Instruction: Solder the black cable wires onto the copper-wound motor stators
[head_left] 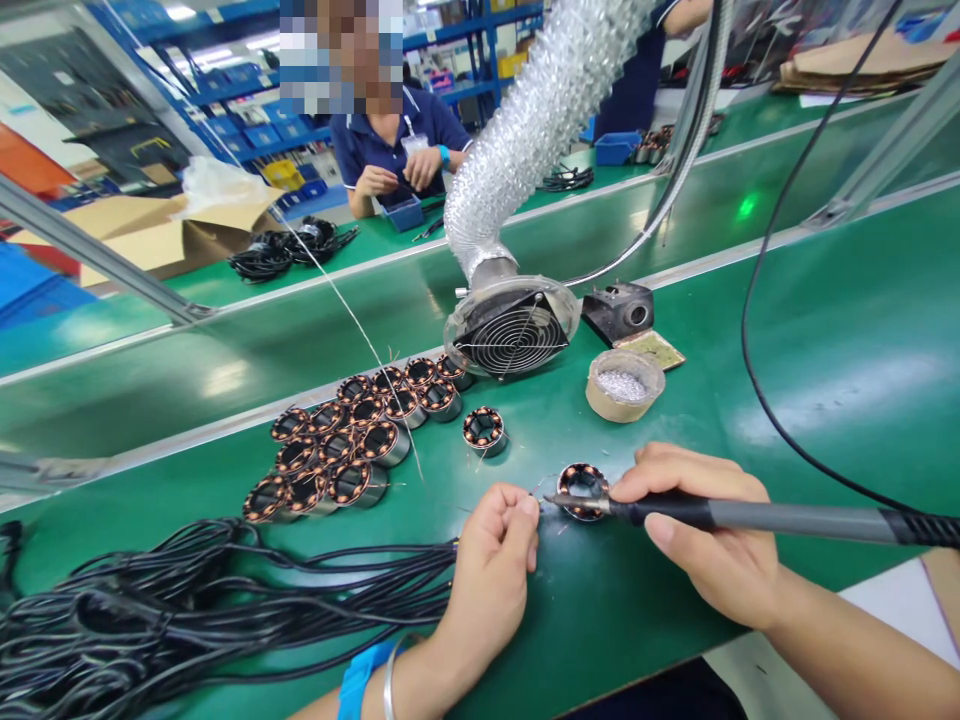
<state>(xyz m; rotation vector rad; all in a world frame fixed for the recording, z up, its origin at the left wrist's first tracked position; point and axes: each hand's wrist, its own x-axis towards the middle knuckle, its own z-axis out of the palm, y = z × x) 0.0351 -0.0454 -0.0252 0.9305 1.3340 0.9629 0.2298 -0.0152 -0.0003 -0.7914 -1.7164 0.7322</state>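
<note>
My right hand [701, 530] is closed around a soldering iron [795, 520], its tip pointing left. Just in front of that tip, my left hand [499, 555] pinches something thin, apparently a fine wire; the exact piece is too small to make out. A motor stator with copper windings [581, 490] sits on the green bench behind the iron, partly covered by it. Another stator [484, 430] stands farther left with thin leads sticking out. Beside my left wrist lies a bundle of black cables [300, 590], whose ends reach toward that hand.
Several more stators [367, 480] are grouped at the left. A fume extractor [517, 335] on a silver duct hangs over the bench's rear edge. A tub of silvery bits [624, 385] and an iron holder [622, 312] stand right of it. A co-worker [405, 140] sits opposite.
</note>
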